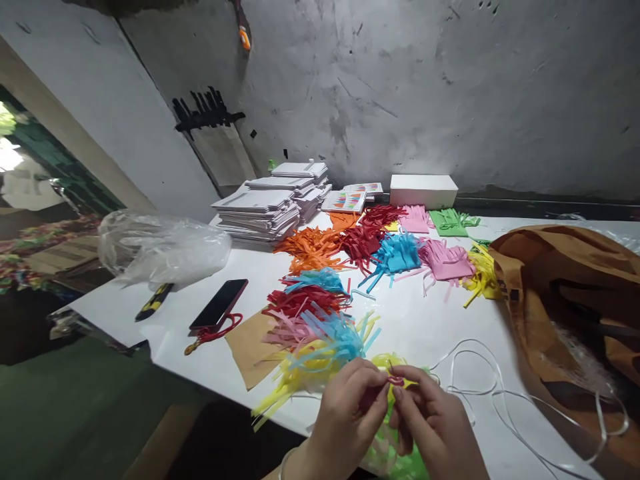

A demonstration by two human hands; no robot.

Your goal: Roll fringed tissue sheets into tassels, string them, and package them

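My left hand point(350, 408) and my right hand point(433, 417) meet at the table's front edge, both with fingertips pinched. Between them is a small twisted piece of dark pink paper point(396, 381), held from either side. A thin dark pointed sliver stands up beside it; I cannot make out what it is. Yellow and green paper strips point(413, 460) show below my hands. Just beyond my left hand lies a row of fringed tissue-paper bunches in yellow, light blue point(337, 333), pink and red point(305, 300). A thin white cord point(493, 367) loops on the table beside my right hand.
Further fringed bunches, orange point(315, 248), blue point(397, 253) and pink point(447, 260), lie toward the wall. Behind them are stacked white cards point(260, 217) and a white box point(423, 191). Left are a phone point(220, 305), cutter point(154, 302) and plastic bag point(165, 247); right, a brown bag point(565, 267).
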